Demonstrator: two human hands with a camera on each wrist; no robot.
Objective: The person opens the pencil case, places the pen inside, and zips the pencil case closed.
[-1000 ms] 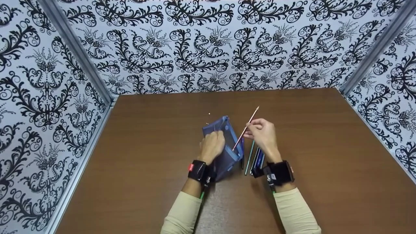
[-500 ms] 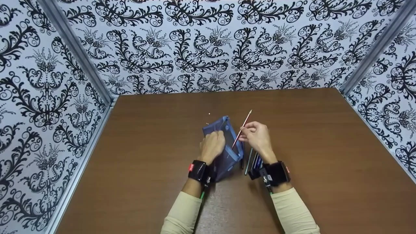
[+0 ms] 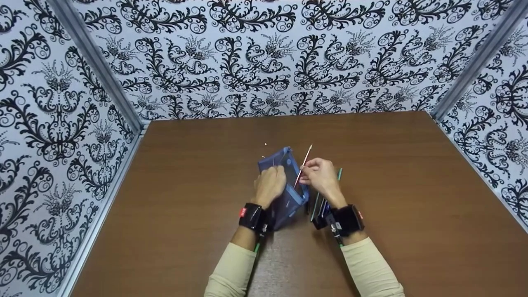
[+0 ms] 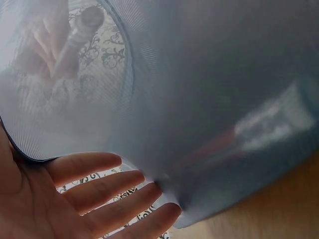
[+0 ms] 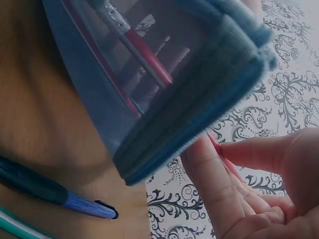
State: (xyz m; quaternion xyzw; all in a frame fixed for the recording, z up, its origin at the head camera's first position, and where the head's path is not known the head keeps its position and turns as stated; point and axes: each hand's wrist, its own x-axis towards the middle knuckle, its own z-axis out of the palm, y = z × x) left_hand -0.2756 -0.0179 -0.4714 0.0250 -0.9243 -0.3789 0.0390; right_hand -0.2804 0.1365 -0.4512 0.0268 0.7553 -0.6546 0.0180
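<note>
A translucent blue zip pencil case (image 3: 284,212) lies slanted at the middle of the table, its zip opening facing right. My left hand (image 3: 270,183) grips the case; in the left wrist view its fingers (image 4: 114,204) lie against the film. Between thumb and fingers, my right hand (image 3: 321,177) pinches a red-and-white pencil (image 3: 306,156). The pencil slants, its lower end inside the opening and its upper end pointing up and away. Through the film in the right wrist view, a red pencil with a metal ferrule (image 5: 147,57) shows inside the case.
Beneath and beside my right wrist lie several pens and pencils, among them a green pencil (image 3: 315,206) and a black-and-blue pen (image 5: 65,191). Tiny white bits (image 3: 265,144) dot the brown table (image 3: 185,185) behind the case. Patterned walls (image 3: 264,57) stand at the back and sides.
My right hand has moved left and slightly down, carrying the pencil farther into the case's opening. The left hand and the case have hardly moved.
</note>
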